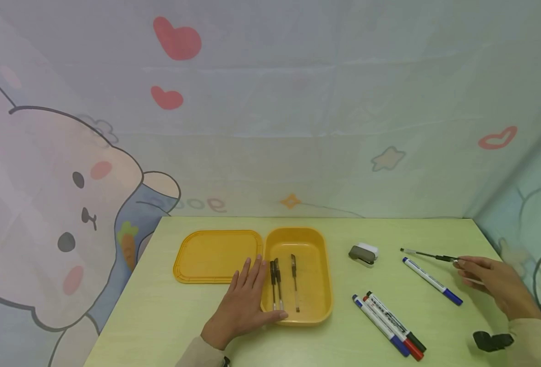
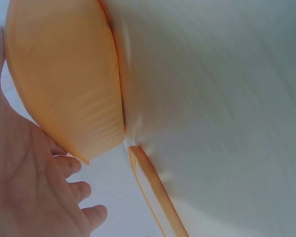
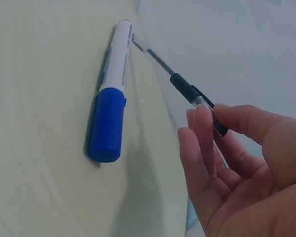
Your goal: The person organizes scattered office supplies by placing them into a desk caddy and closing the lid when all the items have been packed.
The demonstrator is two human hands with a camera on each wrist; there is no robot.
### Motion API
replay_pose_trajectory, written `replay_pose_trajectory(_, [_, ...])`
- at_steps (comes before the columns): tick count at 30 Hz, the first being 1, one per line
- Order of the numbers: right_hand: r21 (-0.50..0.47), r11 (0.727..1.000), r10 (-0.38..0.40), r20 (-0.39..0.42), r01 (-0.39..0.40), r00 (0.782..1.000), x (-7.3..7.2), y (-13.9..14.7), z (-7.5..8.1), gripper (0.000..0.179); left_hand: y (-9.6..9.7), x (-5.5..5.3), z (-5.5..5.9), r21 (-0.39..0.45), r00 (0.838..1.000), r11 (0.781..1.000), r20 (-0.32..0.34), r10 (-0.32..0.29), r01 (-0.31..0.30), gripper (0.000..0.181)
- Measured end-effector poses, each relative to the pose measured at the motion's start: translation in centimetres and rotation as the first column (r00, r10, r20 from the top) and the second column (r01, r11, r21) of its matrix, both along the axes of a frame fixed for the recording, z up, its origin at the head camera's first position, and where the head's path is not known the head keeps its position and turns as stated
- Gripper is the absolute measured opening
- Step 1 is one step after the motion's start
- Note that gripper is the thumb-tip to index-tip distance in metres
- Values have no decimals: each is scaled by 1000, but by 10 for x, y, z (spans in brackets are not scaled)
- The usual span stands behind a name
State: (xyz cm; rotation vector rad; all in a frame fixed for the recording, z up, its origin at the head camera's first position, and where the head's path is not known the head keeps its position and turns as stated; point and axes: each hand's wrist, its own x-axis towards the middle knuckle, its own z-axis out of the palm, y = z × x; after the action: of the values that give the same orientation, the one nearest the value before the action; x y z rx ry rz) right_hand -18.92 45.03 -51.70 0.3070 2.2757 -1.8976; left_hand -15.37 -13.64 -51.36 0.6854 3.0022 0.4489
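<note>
My left hand (image 1: 240, 308) rests at the left rim of a yellow plastic box (image 1: 329, 300), fingers straight and thumb along the near edge. The left wrist view shows the box's wall (image 2: 64, 74) beside the palm. Inside lie several pens, among them a black-capped gel pen (image 1: 294, 270). At the right, my right hand (image 1: 499, 283) pinches another clear gel pen (image 3: 185, 90) by its black-capped end, between thumb and fingers. That pen points left, just beyond a blue-capped whiteboard marker (image 1: 431, 280). A thin pale strip shows among the right fingers; I cannot tell what it is.
A yellow lid (image 1: 217, 257) lies flat left of the box. Right of the box stands a grey and white stapler-like item (image 1: 363, 254). Nearer me, blue, red and black markers (image 1: 389, 326) lie side by side. A printed curtain (image 1: 270, 127) hangs behind the table.
</note>
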Motion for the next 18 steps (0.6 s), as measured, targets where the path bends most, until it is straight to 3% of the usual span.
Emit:
replay_pose_trajectory(4, [-142, 990, -9, -50, 2, 999, 0, -3, 5, 14, 0, 0, 0, -1, 1000, 1000, 3, 3, -3, 118])
replay_pose_trajectory(7, [-189, 982, -27, -86, 10, 996, 1, -5, 10, 14, 1, 0, 0, -2, 1000, 1000, 4, 4, -4, 118])
replay_pose_trajectory(18, [-30, 999, -29, -138, 25, 990, -1, -17, 25, 19, 1, 0, 0, 3, 1000, 1000, -8, 7, -6, 117])
